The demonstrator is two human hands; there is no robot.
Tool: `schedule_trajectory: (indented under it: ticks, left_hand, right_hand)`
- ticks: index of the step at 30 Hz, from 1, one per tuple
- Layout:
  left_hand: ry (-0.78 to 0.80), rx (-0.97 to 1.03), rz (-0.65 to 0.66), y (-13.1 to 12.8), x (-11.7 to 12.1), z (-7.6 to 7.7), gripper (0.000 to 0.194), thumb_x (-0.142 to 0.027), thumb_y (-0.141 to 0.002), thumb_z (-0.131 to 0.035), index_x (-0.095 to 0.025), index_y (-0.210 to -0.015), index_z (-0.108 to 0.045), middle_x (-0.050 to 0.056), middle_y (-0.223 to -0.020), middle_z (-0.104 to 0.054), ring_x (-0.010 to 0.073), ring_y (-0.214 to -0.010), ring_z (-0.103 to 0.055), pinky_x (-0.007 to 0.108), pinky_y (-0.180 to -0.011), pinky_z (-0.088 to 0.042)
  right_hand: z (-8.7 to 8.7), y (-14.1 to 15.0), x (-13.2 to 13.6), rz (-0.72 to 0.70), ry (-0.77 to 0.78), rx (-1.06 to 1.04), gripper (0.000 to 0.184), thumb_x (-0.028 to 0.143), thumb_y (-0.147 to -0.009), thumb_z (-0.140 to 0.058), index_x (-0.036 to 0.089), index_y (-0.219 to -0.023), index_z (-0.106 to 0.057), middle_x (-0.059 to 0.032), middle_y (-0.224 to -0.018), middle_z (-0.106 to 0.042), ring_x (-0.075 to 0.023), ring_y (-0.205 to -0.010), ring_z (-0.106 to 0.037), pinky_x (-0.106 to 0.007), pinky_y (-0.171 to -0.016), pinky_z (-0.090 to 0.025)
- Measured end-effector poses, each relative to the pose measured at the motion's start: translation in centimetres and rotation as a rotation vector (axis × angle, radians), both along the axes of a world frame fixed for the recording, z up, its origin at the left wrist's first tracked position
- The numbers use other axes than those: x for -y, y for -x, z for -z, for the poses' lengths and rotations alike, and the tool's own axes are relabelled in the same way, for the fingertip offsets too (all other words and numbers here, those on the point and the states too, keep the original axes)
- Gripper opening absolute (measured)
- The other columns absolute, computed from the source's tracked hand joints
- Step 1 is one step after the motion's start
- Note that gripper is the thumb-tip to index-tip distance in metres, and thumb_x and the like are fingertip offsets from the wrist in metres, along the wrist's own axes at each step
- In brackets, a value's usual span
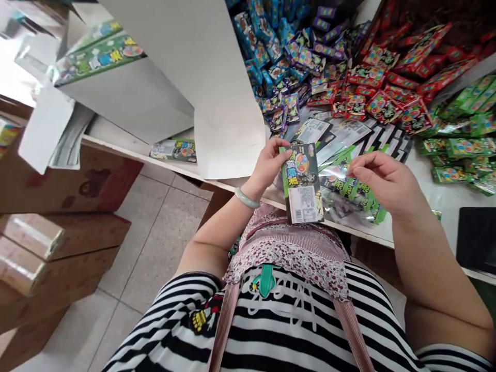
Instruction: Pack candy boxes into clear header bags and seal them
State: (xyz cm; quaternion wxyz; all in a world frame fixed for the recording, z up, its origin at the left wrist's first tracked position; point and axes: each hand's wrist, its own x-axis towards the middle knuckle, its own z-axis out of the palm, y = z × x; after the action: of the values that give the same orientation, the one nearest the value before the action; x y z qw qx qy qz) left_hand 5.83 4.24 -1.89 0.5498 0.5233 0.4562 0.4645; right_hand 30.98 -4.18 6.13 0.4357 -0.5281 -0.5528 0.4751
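Note:
My left hand (270,161) grips the top left corner of a flat candy packet (303,178), black and green with a white label at its lower end. The packet hangs over the front edge of the table, before the apron. To its right is my right hand (377,178), thumb and forefinger brought together in a pinch; whatever is between them, if anything, I cannot make out. Beneath that hand lie clear-wrapped green and black packets (351,194). Behind both hands, more flat packets with white labels (349,135) are fanned out in an overlapping pile.
Small candy packs lie heaped at the back: blue (256,41), purple (310,51), red (382,98) and green (465,144). A white board (228,103) and an upright carton (127,93) stand at left. Cardboard boxes (65,243) are stacked on the floor. A black object (476,240) sits at right.

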Motion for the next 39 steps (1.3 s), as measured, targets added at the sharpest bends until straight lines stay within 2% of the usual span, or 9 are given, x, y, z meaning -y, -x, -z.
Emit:
schedule_trajectory:
  ticks: [6,12,14,17,21,24,30,35,39]
  left_hand:
    - [0.119,0.129,-0.025,0.2,-1.3,-0.6,0.019,-0.022,-0.083,-0.073,-0.02,-0.092,-0.056,-0.003,-0.081,-0.057,0.0103,-0.066,-0.057,0.023,-0.064,-0.047]
    - [0.227,0.208,0.001,-0.3,-1.3,-0.7,0.018,-0.02,-0.083,-0.071,-0.02,-0.093,-0.056,-0.003,-0.079,-0.059,0.0116,-0.067,-0.059,0.024,-0.064,-0.047]
    - [0.179,0.204,0.039,-0.6,-0.7,-1.0,0.021,-0.024,-0.082,-0.073,-0.02,-0.093,-0.056,-0.003,-0.081,-0.059,0.0112,-0.069,-0.059,0.024,-0.066,-0.047]
    - [0.012,0.131,0.147,-1.3,1.0,-1.6,0.028,-0.033,-0.079,-0.077,-0.019,-0.094,-0.058,-0.001,-0.088,-0.061,0.0121,-0.079,-0.059,0.025,-0.073,-0.047]
    - [-0.14,-0.021,0.278,-2.2,3.5,-2.3,0.025,-0.037,-0.083,-0.074,-0.019,-0.094,-0.06,0.001,-0.093,-0.062,0.0134,-0.083,-0.056,0.026,-0.076,-0.046]
    - [-0.18,-0.059,0.327,-2.4,4.6,-2.6,0.018,-0.033,-0.087,-0.068,-0.02,-0.096,-0.06,0.002,-0.093,-0.061,0.0141,-0.084,-0.055,0.027,-0.076,-0.046]
    - [-0.243,-0.1,0.377,-1.8,4.9,-3.8,0.009,-0.026,-0.091,-0.061,-0.02,-0.098,-0.058,0.003,-0.095,-0.061,0.016,-0.091,-0.056,0.03,-0.084,-0.047]
    - [-0.259,-0.111,0.38,-1.7,5.1,-4.5,0.01,-0.03,-0.096,-0.053,-0.02,-0.096,-0.056,0.003,-0.094,-0.06,0.0157,-0.09,-0.055,0.03,-0.086,-0.047]
    - [-0.31,-0.117,0.321,-2.2,5.3,-4.0,0.02,-0.038,-0.092,-0.063,-0.02,-0.095,-0.055,0.002,-0.091,-0.06,0.0147,-0.083,-0.054,0.029,-0.078,-0.046]
  right_hand:
    - [0.0,0.2,0.5,0.016,-0.016,-0.066,0.016,0.037,-0.084,-0.075,0.023,-0.084,-0.066,-0.0012,-0.087,-0.065,-0.0153,-0.08,-0.058,-0.031,-0.076,-0.048]
    - [0.8,-0.1,0.9,0.022,0.037,-0.145,0.02,0.046,-0.083,-0.077,0.029,-0.085,-0.067,0.0003,-0.087,-0.065,-0.0179,-0.079,-0.061,-0.033,-0.077,-0.05]
    - [0.8,0.0,0.8,0.03,0.032,-0.137,0.016,0.042,-0.085,-0.075,0.028,-0.086,-0.066,0.0005,-0.085,-0.064,-0.0179,-0.077,-0.06,-0.033,-0.074,-0.049]
    - [0.0,0.4,0.3,0.014,-0.058,-0.037,0.01,0.033,-0.087,-0.07,0.025,-0.085,-0.065,0.0,-0.084,-0.063,-0.017,-0.076,-0.057,-0.033,-0.072,-0.045]
    - [-2.0,1.1,-1.2,-0.179,-0.191,0.305,0.011,0.03,-0.089,-0.064,0.023,-0.08,-0.063,-0.0026,-0.091,-0.064,-0.0198,-0.089,-0.059,-0.035,-0.085,-0.044]
    - [-2.8,1.5,-2.4,-0.327,-0.151,0.454,0.015,0.033,-0.088,-0.064,0.024,-0.077,-0.062,-0.0029,-0.09,-0.065,-0.0206,-0.088,-0.059,-0.035,-0.085,-0.044]
    - [-2.8,1.9,-4.2,-0.478,-0.062,0.579,0.023,0.039,-0.088,-0.063,0.023,-0.073,-0.06,-0.0005,-0.073,-0.063,-0.0175,-0.068,-0.053,-0.031,-0.065,-0.038]
    - [-2.8,2.3,-4.8,-0.48,-0.034,0.604,0.024,0.039,-0.086,-0.066,0.023,-0.069,-0.059,0.0009,-0.063,-0.058,-0.0161,-0.062,-0.05,-0.031,-0.061,-0.034]
    - [-2.8,2.9,-4.8,-0.447,-0.04,0.616,0.023,0.035,-0.084,-0.065,0.023,-0.066,-0.058,0.0007,-0.061,-0.057,-0.0163,-0.061,-0.049,-0.03,-0.059,-0.032]
